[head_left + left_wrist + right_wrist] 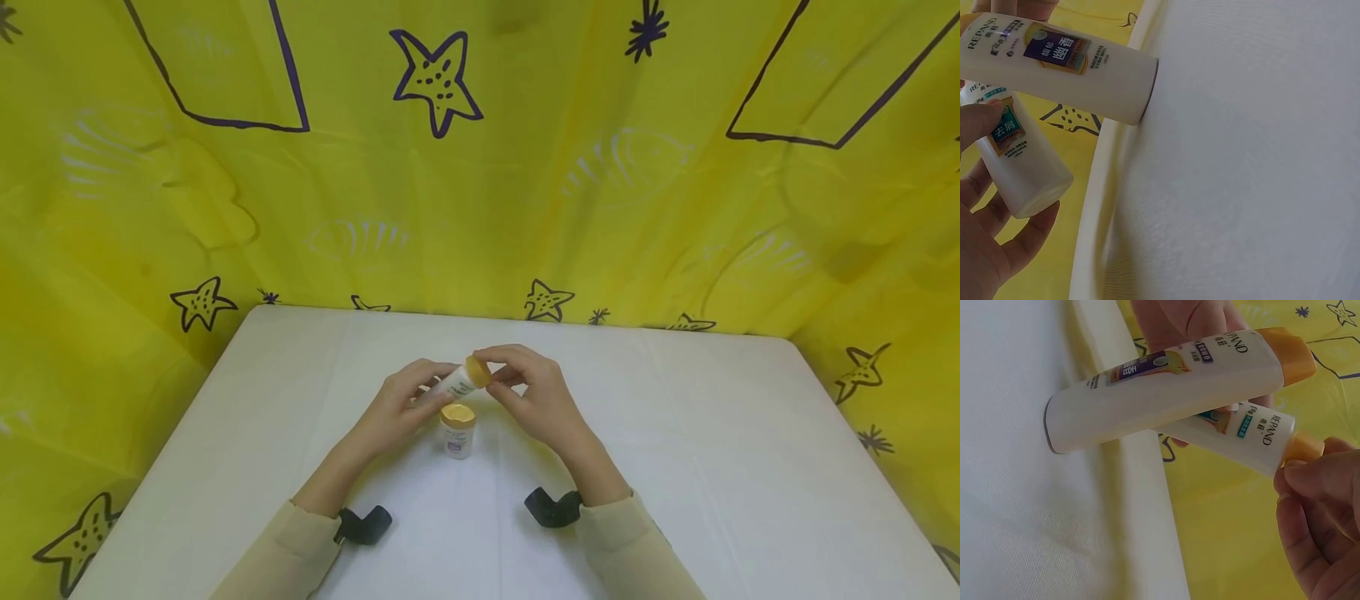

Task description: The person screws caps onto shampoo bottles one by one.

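Note:
My left hand (397, 404) grips a white shampoo bottle (1029, 162) with a green label, its thumb lying on the label in the left wrist view. The bottle is tilted, raised off the table, its capped end toward the right. At that end, fingers and thumb of my right hand (1322, 512) pinch the gold-orange cap (1302, 448), which sits on the bottle. A second white bottle (457, 437) with a purple label and gold-orange cap stands upright on the table, just nearer than the held one. In both wrist views it partly covers the held bottle.
A white-covered table (712, 467) spreads under both hands. Behind it and at its sides hangs a yellow curtain (510, 192) printed with starfish and shells. Black camera mounts (553, 508) are strapped to both wrists below the beige sleeves (630, 542).

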Tool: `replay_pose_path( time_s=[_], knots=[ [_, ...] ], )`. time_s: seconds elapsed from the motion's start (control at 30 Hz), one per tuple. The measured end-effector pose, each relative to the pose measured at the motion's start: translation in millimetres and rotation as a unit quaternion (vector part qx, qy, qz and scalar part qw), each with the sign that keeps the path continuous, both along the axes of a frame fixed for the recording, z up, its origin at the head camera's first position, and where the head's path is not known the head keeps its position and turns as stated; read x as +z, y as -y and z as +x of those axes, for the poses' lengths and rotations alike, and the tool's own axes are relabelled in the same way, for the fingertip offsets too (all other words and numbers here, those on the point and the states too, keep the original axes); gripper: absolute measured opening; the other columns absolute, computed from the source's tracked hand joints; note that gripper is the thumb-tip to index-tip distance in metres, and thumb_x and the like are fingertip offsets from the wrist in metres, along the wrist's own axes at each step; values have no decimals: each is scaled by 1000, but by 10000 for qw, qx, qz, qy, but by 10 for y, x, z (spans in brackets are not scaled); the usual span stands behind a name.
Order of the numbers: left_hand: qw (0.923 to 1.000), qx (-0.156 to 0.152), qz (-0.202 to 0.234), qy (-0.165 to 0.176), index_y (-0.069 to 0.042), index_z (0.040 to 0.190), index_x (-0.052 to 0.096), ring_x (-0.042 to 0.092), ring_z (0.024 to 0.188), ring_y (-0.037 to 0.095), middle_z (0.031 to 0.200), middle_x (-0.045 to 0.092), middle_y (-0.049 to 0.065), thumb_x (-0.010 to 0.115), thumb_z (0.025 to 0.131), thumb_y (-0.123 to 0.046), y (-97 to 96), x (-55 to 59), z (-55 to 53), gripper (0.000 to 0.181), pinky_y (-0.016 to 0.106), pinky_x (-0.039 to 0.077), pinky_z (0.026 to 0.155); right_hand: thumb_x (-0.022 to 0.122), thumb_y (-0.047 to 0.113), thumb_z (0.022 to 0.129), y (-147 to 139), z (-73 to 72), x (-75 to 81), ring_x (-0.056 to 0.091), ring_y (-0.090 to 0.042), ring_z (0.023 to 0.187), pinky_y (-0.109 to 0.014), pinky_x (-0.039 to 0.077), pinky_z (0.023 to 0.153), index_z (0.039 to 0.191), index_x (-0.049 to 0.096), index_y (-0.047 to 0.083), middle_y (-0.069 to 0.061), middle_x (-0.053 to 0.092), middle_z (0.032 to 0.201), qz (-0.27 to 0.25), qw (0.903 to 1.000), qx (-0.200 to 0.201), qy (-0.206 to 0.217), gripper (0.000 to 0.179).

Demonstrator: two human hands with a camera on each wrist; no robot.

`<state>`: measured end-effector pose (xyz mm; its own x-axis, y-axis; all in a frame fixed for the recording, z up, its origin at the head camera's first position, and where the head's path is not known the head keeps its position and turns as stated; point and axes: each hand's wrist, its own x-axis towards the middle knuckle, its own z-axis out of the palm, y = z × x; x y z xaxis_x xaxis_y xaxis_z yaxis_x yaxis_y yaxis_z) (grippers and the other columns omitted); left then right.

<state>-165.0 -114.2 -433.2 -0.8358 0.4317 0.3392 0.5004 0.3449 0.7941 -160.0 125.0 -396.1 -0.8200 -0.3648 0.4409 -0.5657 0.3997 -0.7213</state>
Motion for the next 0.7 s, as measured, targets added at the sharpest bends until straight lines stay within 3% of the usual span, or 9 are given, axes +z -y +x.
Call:
replay_pose_path(
  time_s=[0.43,0.7],
  knots=[
    [10000,-17,-27,-94,-15,129,64,61,99,16,114,66,1,68,95,-15,-20,-8,-3,34,32,53,83,78,10,86,-3,-2,0,68,-19,104,-34,60,80,116,70,10,-4,68,123,-160,9998,113,28,31],
    [9996,-69,-59,-283,-15,128,65,61,100,15,113,67,-1,67,96,-15,-25,0,15,32,32,54,83,78,14,88,16,7,-17,68,-14,99,-25,59,75,116,69,12,0,70,116,-56,9999,83,-36,30]
  ],
)
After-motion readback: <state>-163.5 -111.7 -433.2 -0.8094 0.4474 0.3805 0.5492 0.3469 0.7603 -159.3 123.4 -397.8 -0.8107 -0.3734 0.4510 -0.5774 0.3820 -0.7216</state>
